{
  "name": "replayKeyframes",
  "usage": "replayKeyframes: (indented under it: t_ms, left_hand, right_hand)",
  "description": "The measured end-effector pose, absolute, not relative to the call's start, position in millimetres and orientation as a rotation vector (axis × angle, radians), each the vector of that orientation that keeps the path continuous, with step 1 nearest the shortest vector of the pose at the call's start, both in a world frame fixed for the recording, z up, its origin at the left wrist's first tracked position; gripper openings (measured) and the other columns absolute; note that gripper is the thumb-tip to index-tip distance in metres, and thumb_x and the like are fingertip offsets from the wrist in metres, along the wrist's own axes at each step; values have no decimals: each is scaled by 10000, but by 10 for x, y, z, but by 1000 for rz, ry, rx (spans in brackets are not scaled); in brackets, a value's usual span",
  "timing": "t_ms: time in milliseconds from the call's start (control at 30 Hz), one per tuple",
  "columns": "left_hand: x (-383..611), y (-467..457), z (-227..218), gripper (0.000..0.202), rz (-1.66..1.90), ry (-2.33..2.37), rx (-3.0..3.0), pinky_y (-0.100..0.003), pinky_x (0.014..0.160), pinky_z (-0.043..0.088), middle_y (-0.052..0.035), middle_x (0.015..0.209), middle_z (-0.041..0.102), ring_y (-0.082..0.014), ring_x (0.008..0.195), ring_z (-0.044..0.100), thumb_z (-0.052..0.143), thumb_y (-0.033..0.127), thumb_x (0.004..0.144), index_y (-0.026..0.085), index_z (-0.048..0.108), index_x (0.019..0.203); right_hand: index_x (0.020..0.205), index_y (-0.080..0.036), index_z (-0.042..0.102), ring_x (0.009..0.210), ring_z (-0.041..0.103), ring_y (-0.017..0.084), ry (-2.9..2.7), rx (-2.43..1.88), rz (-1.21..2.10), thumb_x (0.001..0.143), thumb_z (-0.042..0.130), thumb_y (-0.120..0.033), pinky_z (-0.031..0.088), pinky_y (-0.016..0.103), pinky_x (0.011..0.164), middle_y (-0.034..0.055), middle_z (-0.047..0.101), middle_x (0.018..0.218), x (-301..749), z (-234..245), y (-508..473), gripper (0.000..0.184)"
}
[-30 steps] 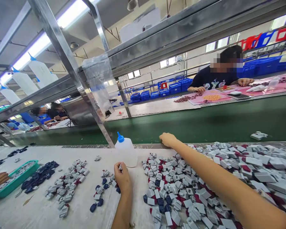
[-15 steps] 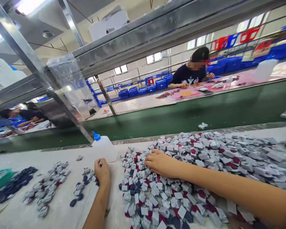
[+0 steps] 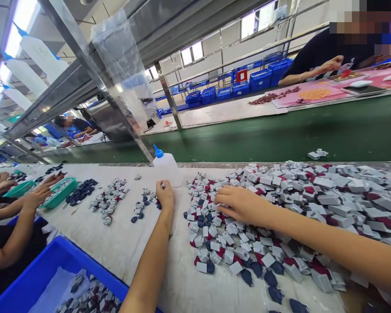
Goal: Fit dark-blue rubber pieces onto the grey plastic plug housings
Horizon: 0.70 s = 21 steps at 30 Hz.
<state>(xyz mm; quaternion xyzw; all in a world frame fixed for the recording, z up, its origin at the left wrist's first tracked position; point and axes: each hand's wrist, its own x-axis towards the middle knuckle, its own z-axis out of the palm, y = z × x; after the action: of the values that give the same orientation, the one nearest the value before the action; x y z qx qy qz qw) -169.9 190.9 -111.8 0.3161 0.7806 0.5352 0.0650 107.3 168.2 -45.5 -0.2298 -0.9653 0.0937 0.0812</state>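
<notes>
My left hand (image 3: 165, 196) is curled with thumb and fingers together, in front of a white bottle (image 3: 167, 168) with a blue nozzle cap. Whatever sits inside its fingers is too small to make out. Just left of it lies a small cluster of grey and dark blue parts (image 3: 140, 208). Palm down, my right hand (image 3: 236, 203) rests on the left part of a wide pile of small plastic parts (image 3: 276, 178), light grey with dark red or dark blue pieces. Its fingers are stretched out; their tips touch the parts, with nothing visibly gripped.
A second group of grey parts (image 3: 108, 198) and dark blue pieces (image 3: 81, 191) lie further left, near a green tray (image 3: 60, 195) and a co-worker's hands (image 3: 35, 198). A blue bin (image 3: 65, 256) stands at lower left. Behind runs a green conveyor (image 3: 234, 130); a metal post (image 3: 130, 126) rises there.
The view has swung left and down, bringing the blue bin and neighbouring hands into sight. My left hand stays by the bottle; my right hand remains on the pile, fingers slightly shifted.
</notes>
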Motion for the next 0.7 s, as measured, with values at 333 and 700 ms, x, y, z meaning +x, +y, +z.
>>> replayKeyframes:
  t_ms: [333, 700]
  left_hand:
    - [-1734, 1944, -1213, 268, 1659, 2310, 993, -360, 765, 559, -66, 1036, 650, -169, 867, 640, 567, 350, 928, 141, 611, 1089]
    - [-1726, 1945, -1243, 258, 1715, 2258, 1018, -379, 794, 546, -60, 1009, 653, -176, 881, 636, 570, 357, 924, 135, 622, 1046]
  right_hand:
    - [815, -124, 625, 1073, 478, 255, -3075, -772, 372, 814, 731, -210, 405, 443, 939, 84, 565, 1043, 620, -531, 1649, 137]
    - [900, -173, 468, 653, 469, 145, -2461, -714, 1474, 877, 472, -559, 403, 268, 593, 16, 523, 754, 822, -491, 1798, 386]
